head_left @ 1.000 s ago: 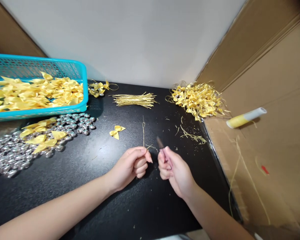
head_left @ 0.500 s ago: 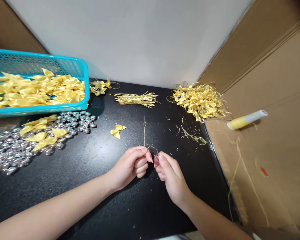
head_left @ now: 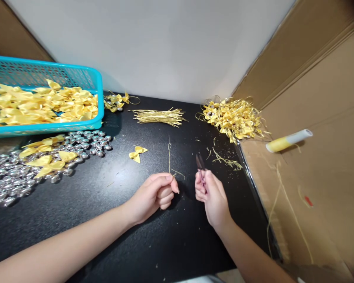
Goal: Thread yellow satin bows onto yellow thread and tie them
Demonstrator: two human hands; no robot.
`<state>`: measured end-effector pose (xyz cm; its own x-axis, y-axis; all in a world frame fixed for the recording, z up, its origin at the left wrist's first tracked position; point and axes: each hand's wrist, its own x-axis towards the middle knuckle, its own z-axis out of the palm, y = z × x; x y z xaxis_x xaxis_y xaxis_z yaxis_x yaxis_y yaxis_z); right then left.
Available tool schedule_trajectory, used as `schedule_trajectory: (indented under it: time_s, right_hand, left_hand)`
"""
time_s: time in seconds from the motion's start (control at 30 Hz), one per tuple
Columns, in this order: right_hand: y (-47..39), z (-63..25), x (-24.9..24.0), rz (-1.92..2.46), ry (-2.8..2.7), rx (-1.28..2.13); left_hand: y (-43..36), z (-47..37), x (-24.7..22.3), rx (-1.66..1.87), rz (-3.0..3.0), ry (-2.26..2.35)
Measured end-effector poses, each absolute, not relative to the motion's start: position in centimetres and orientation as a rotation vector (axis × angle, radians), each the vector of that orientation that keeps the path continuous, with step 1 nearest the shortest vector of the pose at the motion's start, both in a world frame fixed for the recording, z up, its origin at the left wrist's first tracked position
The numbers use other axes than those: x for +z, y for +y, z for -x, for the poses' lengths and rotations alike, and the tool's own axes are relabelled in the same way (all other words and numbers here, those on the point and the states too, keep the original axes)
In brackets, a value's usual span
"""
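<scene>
Between thumb and forefinger, my left hand pinches a thin gold cord; its narrow looped part points away from me over the black table. A cut-looking piece of cord lies just right of those fingertips. My right hand is closed around small dark-bladed snips, held apart from the cord with the blades pointing away. Beyond my left hand lies a single yellow ribbon bow. A bundle of gold cords rests farther back.
At left, a turquoise basket holds many yellow bows, with silver beads spread in front. A pile of finished-looking bows with cord loops sits back right, near cord scraps. Cardboard with a yellow-white tube lies right.
My right hand has pulled away to the right with the snips, whose blades now show clear of the cord. My left hand keeps its pinch in nearly the same place.
</scene>
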<state>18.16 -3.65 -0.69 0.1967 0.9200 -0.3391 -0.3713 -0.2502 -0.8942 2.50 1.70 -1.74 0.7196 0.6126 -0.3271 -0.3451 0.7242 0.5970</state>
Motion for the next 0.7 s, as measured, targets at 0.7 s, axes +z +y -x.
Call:
schedule_trajectory:
  time_s: [0.7]
  right_hand:
    - [-0.7,-23.3,-2.8,1.792,-1.350,0.166]
  left_hand:
    - [1.8,-2.5,-2.0,0.591,-0.519,0.507]
